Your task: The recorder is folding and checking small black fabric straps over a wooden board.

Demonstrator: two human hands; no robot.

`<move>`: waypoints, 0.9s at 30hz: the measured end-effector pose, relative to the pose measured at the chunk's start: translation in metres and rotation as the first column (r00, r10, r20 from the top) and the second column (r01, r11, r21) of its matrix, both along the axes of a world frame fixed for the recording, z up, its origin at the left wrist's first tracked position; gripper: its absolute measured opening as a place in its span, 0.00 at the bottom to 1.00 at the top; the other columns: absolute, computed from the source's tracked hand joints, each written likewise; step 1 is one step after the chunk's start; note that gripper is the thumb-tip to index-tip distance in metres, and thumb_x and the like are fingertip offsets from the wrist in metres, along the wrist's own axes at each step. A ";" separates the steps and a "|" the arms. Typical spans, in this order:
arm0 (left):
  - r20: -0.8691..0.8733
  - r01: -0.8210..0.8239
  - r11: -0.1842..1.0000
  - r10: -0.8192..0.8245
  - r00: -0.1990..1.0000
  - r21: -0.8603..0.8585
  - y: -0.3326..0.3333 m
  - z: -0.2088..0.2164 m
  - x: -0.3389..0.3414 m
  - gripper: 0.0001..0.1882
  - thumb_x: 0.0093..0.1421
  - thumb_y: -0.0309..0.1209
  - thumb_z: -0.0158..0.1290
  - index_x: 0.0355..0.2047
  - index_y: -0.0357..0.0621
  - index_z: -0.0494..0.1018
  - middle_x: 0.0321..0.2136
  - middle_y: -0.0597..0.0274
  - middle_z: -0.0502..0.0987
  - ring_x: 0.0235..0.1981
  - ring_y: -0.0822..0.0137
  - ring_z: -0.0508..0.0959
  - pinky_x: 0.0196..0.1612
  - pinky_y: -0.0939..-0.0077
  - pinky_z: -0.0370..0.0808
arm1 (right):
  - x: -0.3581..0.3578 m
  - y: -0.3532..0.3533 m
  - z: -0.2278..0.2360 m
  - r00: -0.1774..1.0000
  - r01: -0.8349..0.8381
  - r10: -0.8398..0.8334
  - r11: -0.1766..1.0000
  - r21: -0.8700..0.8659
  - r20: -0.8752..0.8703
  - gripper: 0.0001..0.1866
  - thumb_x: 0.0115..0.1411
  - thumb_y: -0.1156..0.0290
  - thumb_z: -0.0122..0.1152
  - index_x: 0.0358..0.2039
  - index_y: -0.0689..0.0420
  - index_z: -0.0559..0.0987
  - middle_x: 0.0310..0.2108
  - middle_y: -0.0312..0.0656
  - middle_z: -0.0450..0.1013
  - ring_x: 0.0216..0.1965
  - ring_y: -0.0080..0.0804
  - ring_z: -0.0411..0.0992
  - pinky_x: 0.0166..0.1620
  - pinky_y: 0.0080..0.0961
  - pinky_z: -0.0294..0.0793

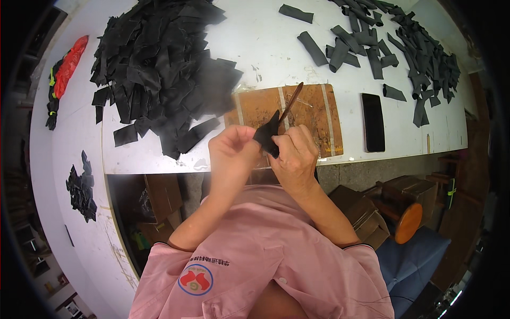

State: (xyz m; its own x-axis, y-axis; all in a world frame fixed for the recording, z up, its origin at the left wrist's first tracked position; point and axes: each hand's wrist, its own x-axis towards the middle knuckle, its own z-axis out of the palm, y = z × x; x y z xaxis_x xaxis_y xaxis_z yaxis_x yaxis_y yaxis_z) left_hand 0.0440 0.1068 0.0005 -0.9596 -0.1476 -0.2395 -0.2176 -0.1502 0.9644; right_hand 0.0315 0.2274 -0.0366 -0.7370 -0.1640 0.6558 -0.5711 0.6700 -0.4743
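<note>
A small piece of black fabric point(267, 135) is held up between my two hands, over the near edge of a wooden board point(316, 109). My left hand point(234, 151) pinches its left side with thumb and fingertips. On its right side, my right hand point(295, 154) has its fingers curled closed around the fabric's edge. A thin, dark brown stick point(291, 103) slants up and away from the fabric beside my right hand; its lower end is hidden, and its tip is over the board.
A large heap of flat black fabric pieces point(154, 69) covers the table's left part. Rolled black fabric tubes point(419, 53) lie at the far right. A phone point(373, 122) rests right of the board. A smaller fabric pile point(81, 190) and a red bag point(70, 66) are far left.
</note>
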 end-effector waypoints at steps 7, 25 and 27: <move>-0.091 0.086 0.996 -0.088 0.992 -0.017 -0.008 -0.019 0.002 0.02 0.51 0.18 0.47 0.25 0.35 0.70 0.18 0.66 0.71 0.17 0.82 0.68 0.18 0.91 0.64 | 0.008 0.010 0.024 0.779 -0.124 0.370 0.882 -0.455 0.506 0.14 0.39 0.75 0.64 0.28 0.63 0.72 0.25 0.41 0.66 0.25 0.32 0.67 0.26 0.25 0.67; 0.053 0.075 0.815 -0.129 0.990 0.575 -0.018 -0.025 -0.006 0.11 0.48 0.16 0.48 0.33 0.36 0.68 0.22 0.62 0.74 0.08 0.85 0.58 0.10 0.91 0.50 | 0.002 -0.004 0.004 0.903 -0.016 0.130 0.963 -0.269 0.409 0.05 0.43 0.84 0.52 0.23 0.62 0.72 0.19 0.41 0.66 0.19 0.33 0.66 0.23 0.24 0.65; 0.057 0.172 0.731 -0.277 0.959 0.660 -0.024 -0.019 -0.007 0.11 0.47 0.16 0.47 0.33 0.36 0.67 0.22 0.65 0.73 0.10 0.85 0.59 0.11 0.91 0.51 | 0.003 -0.001 0.008 0.770 0.033 0.285 0.875 -0.482 0.571 0.04 0.45 0.83 0.52 0.23 0.62 0.73 0.18 0.37 0.65 0.18 0.28 0.65 0.22 0.20 0.64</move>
State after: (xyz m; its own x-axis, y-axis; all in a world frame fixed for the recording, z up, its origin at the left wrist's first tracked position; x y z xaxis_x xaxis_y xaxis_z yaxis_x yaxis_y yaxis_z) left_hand 0.0368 0.0828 -0.0185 -0.8920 0.3072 -0.3316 -0.4512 -0.6504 0.6111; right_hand 0.0346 0.2268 -0.0284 -0.9907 -0.0975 0.0946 -0.1155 0.2386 -0.9642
